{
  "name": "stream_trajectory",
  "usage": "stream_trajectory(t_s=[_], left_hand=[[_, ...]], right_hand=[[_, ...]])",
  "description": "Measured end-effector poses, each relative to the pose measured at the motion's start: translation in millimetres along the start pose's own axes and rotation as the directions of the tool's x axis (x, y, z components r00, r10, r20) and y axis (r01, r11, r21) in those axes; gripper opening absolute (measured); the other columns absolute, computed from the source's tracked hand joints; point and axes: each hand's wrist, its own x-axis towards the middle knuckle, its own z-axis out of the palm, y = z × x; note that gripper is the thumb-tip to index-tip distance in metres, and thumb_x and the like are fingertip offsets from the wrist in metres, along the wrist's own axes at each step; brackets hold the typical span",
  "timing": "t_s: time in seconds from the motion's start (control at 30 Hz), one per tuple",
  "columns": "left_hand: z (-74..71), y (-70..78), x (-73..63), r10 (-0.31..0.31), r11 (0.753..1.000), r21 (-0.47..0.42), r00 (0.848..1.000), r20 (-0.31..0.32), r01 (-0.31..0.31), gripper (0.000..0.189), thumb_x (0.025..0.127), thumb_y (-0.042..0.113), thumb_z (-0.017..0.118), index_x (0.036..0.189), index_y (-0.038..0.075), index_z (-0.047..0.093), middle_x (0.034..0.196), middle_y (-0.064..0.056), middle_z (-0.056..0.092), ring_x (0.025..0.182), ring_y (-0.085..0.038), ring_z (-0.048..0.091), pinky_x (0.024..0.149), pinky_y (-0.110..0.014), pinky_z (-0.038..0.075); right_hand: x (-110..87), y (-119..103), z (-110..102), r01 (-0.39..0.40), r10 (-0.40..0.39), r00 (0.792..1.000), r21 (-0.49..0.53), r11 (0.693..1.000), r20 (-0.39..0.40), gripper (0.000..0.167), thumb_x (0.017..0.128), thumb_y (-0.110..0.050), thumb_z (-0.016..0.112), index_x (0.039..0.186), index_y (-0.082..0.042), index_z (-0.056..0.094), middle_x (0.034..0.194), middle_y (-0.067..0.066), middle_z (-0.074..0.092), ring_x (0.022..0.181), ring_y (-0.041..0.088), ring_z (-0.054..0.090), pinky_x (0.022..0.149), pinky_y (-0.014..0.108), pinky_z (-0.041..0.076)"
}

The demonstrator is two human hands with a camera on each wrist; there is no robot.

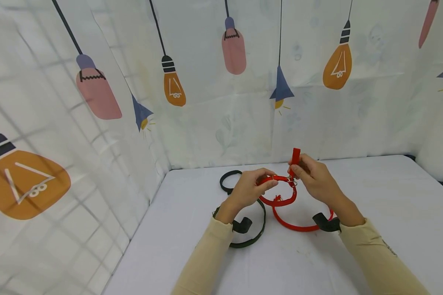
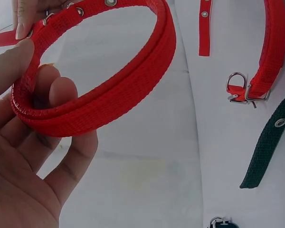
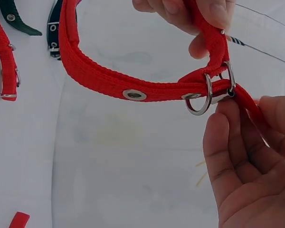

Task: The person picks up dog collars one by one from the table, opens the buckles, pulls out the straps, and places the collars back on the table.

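Both hands hold a red dog collar (image 1: 285,202) raised over the table, its band bent into a loop. My left hand (image 1: 248,187) grips the padded band at the left, thumb on one side and fingers on the other. The right hand (image 1: 316,181) pinches the strap's free end (image 1: 296,156), which sticks up past the fingers. In the right wrist view the strap passes through a metal buckle (image 3: 231,78) beside a D-ring (image 3: 204,102). Metal eyelets (image 3: 134,95) line the band.
On the white table (image 1: 162,246) beneath the hands lies a second, unfastened red collar (image 1: 299,228). A dark green collar (image 1: 248,243) curves left of it, with a black collar (image 1: 225,176) farther back. A white curtain (image 1: 221,123) printed with lamps hangs behind and at the left.
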Motion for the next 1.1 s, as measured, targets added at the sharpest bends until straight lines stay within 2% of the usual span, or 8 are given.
stream_trajectory(t_s=[0.1,0.23,0.4,0.53,0.6,0.73,0.83,1.1], left_hand=[[-0.4,0.5,-0.3,0.018,1.000,0.005,1.000,0.002,-0.018,0.026,0.097,0.030,0.071,0.120,0.018,0.069,0.078,0.003,0.068,0.066,-0.009,0.057,0.060,-0.021,0.052],[-0.6,0.5,-0.9,0.039,0.999,0.001,0.999,-0.006,-0.039,0.024,0.097,0.033,0.072,0.117,0.020,0.069,0.075,0.000,0.067,0.065,-0.009,0.054,0.057,-0.022,0.045],[-1.2,2.0,-1.5,0.018,1.000,0.017,1.000,-0.022,-0.018,0.023,0.096,0.036,0.072,0.114,0.020,0.069,0.079,-0.002,0.071,0.067,-0.009,0.056,0.058,-0.022,0.049],[-0.6,2.3,-1.1,0.000,1.000,0.027,1.000,-0.021,0.001,0.023,0.096,0.038,0.072,0.112,0.021,0.069,0.078,0.003,0.069,0.069,-0.009,0.058,0.059,-0.023,0.050],[1.1,1.9,-0.6,-0.005,1.000,0.025,1.000,-0.010,0.005,0.025,0.097,0.041,0.070,0.112,0.021,0.069,0.077,0.001,0.068,0.067,-0.010,0.056,0.059,-0.023,0.048],[6.8,2.0,0.0,-0.003,1.000,0.024,1.000,0.019,0.003,0.029,0.100,0.047,0.063,0.112,0.021,0.069,0.074,0.001,0.067,0.066,-0.008,0.054,0.057,-0.023,0.045],[10.7,2.6,0.2,-0.001,1.000,0.020,1.000,0.030,0.001,0.028,0.103,0.045,0.058,0.111,0.020,0.069,0.075,0.005,0.065,0.068,-0.008,0.055,0.058,-0.022,0.047],[17.4,3.3,0.4,-0.031,1.000,-0.005,0.999,0.010,0.031,0.024,0.103,0.039,0.060,0.110,0.019,0.071,0.082,0.005,0.068,0.074,-0.008,0.059,0.063,-0.022,0.051]], right_hand=[[0.3,0,-1,-0.014,0.014,1.000,-0.008,1.000,0.013,0.020,0.106,-0.018,0.056,0.118,-0.003,0.060,0.097,0.009,0.070,0.086,0.025,0.063,0.076,0.023,0.054],[0.3,2,-3,-0.002,0.001,1.000,-0.044,0.999,-0.015,0.020,0.104,-0.017,0.059,0.118,-0.003,0.064,0.095,0.009,0.071,0.083,0.023,0.063,0.070,0.026,0.053],[-0.8,1,-5,0.001,-0.007,0.997,-0.081,0.997,-0.072,0.017,0.101,-0.019,0.065,0.112,-0.005,0.068,0.087,0.007,0.073,0.078,0.024,0.065,0.065,0.027,0.052],[-1.9,-1,-6,-0.005,-0.006,0.995,-0.105,0.994,-0.103,0.013,0.100,-0.019,0.067,0.105,-0.007,0.068,0.082,0.004,0.071,0.075,0.020,0.064,0.066,0.027,0.051],[-2.3,-2,-6,-0.004,-0.009,0.993,-0.110,0.994,-0.114,0.011,0.100,-0.018,0.068,0.102,-0.008,0.067,0.080,0.003,0.070,0.074,0.017,0.063,0.065,0.026,0.051],[-2.5,-3,-4,0.003,-0.015,0.993,-0.104,0.995,-0.120,0.008,0.099,-0.017,0.069,0.098,-0.010,0.067,0.080,0.003,0.070,0.073,0.013,0.063,0.065,0.025,0.051],[-2.3,-3,-2,0.012,-0.023,0.993,-0.096,0.995,-0.118,0.006,0.098,-0.016,0.069,0.097,-0.011,0.067,0.082,0.004,0.072,0.074,0.013,0.064,0.067,0.024,0.052],[-1.7,-2,2,0.030,-0.041,0.993,-0.094,0.995,-0.113,0.005,0.099,-0.015,0.069,0.097,-0.011,0.067,0.084,0.006,0.074,0.077,0.018,0.067,0.070,0.024,0.053]])
